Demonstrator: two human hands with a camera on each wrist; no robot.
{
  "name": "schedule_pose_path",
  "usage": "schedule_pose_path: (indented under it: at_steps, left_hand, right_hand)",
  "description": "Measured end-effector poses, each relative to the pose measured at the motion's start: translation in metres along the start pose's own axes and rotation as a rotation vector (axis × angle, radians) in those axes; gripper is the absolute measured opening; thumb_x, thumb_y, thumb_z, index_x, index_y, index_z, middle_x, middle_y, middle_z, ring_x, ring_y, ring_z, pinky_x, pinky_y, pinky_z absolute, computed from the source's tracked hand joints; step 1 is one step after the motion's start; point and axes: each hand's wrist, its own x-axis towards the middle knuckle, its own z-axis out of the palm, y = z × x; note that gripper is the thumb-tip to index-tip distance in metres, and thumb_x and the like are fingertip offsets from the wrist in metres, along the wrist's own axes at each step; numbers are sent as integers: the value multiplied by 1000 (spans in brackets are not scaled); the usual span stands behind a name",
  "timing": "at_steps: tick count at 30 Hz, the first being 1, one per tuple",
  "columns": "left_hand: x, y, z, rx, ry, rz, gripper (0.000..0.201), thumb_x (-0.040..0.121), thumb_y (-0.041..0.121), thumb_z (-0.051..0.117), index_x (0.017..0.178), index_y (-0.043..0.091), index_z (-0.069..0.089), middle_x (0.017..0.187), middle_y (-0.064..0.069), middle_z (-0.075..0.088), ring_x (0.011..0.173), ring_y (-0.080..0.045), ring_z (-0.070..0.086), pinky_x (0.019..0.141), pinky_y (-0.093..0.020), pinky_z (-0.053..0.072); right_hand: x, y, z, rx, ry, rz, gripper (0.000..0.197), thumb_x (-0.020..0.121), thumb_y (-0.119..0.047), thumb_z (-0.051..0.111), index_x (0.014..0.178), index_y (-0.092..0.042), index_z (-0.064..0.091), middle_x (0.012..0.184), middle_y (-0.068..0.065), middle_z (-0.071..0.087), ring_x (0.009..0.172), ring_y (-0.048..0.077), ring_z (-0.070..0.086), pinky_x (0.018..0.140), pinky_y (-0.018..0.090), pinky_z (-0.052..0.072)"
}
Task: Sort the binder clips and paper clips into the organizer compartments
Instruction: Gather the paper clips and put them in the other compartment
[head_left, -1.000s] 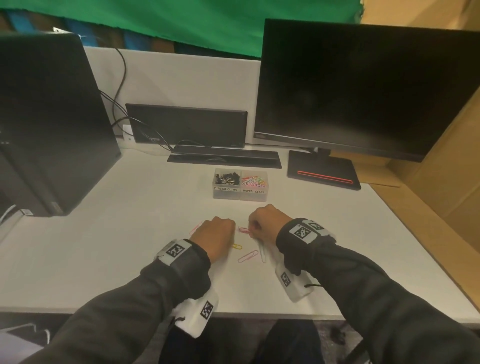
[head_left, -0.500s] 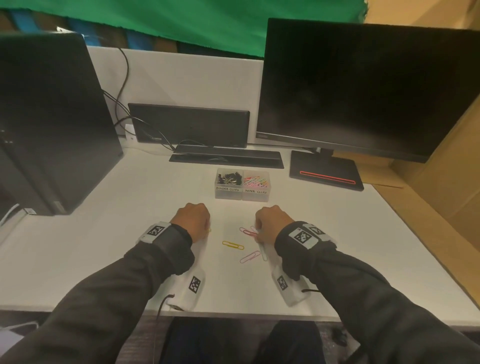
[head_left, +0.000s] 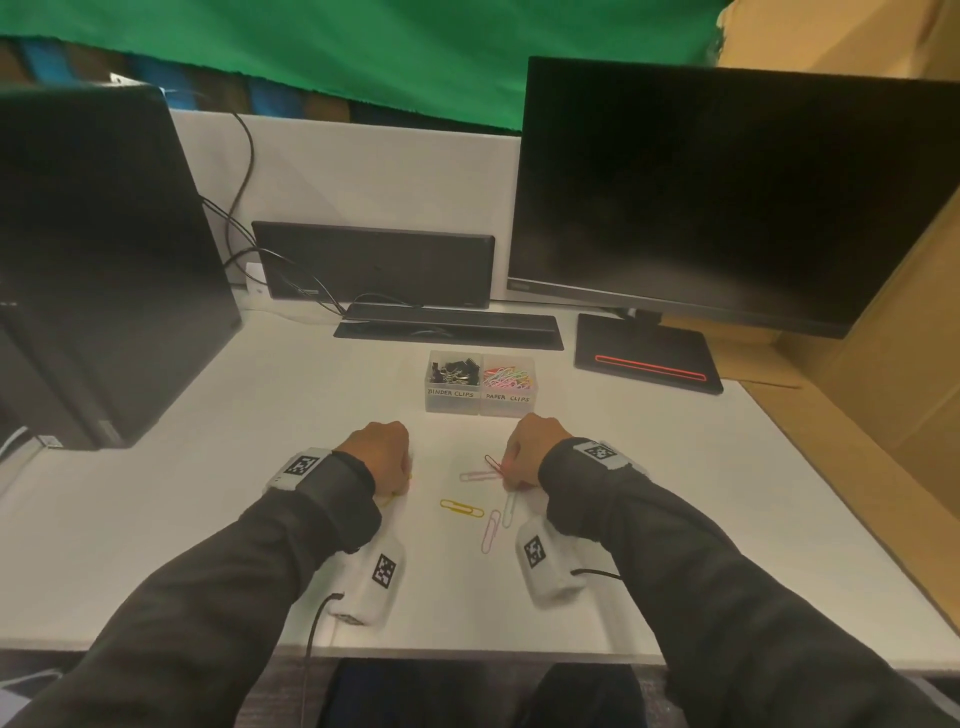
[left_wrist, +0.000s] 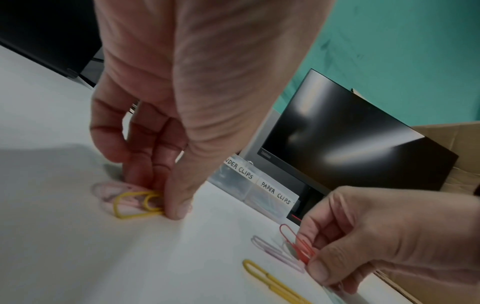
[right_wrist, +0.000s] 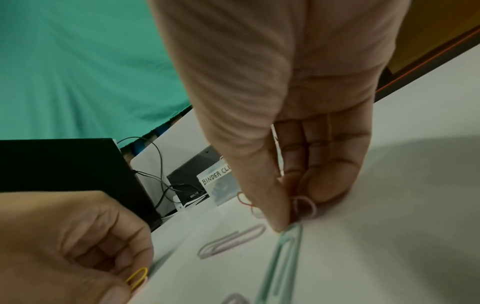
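The clear organizer (head_left: 480, 402) stands mid-table, its left compartment labelled BINDER CLIPS and its right one PAPER CLIPS; both hold clips. My left hand (head_left: 384, 460) is down on the table and pinches a yellow paper clip (left_wrist: 135, 203) that lies over a pink clip (left_wrist: 106, 190). My right hand (head_left: 522, 462) pinches a red paper clip (head_left: 492, 462) whose free end tilts up off the table (left_wrist: 294, 239). Between the hands lie a yellow clip (head_left: 461, 508), two pink clips (head_left: 491, 530) and a pale green clip (right_wrist: 283, 257).
A monitor (head_left: 727, 197) with its black base (head_left: 644, 358) stands at the back right, a dark computer case (head_left: 93, 249) at the left. A black bar (head_left: 447, 327) and cables lie behind the organizer. Cardboard (head_left: 883, 364) borders the right edge.
My left hand slid left away from the middle clips and now pinches a yellow clip. My right hand stayed in place and tipped the red clip up off the table.
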Motion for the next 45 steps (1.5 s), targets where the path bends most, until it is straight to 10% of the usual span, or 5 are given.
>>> schedule_pose_path:
  at_steps: [15, 23, 30, 41, 45]
  left_hand:
    - [-2, 8, 11, 67, 87, 177, 16, 90, 4, 41, 90, 18, 50, 98, -7, 52, 98, -33, 60, 71, -28, 37]
    - [44, 74, -57, -224, 471, 316, 19, 84, 9, 54, 77, 13, 71, 85, -11, 71, 81, -29, 64, 83, -39, 55]
    - [97, 109, -47, -10, 202, 373, 17, 86, 22, 60, 92, 21, 76, 109, -11, 70, 98, -33, 66, 92, -40, 54]
    - [-41, 50, 0, 296, -155, 285, 43, 81, 54, 62, 71, 15, 46, 69, 2, 50, 67, -21, 52, 59, -27, 38]
    - [-50, 60, 25, 257, -7, 250, 42, 81, 58, 59, 78, 17, 53, 87, -2, 60, 82, -23, 60, 62, -27, 37]
  right_hand:
    - [41, 0, -71, 135, 341, -36, 25, 85, -18, 70, 106, -5, 72, 112, 14, 68, 101, 29, 65, 92, 35, 52]
    - [21, 17, -57, 99, 396, -146, 34, 87, -25, 67, 119, -14, 67, 116, 7, 67, 98, 23, 63, 89, 30, 50]
    - [-30, 20, -14, -213, -130, -392, 58, 76, -19, 74, 130, -32, 56, 121, 0, 57, 103, 19, 53, 85, 29, 45]
    - [-19, 2, 0, -242, -60, -471, 38, 83, -9, 65, 118, -22, 69, 116, 4, 63, 106, 23, 58, 80, 25, 44]
    - [-15, -3, 4, -183, -31, -424, 27, 82, -15, 68, 108, -19, 73, 112, 4, 64, 98, 23, 63, 73, 25, 46]
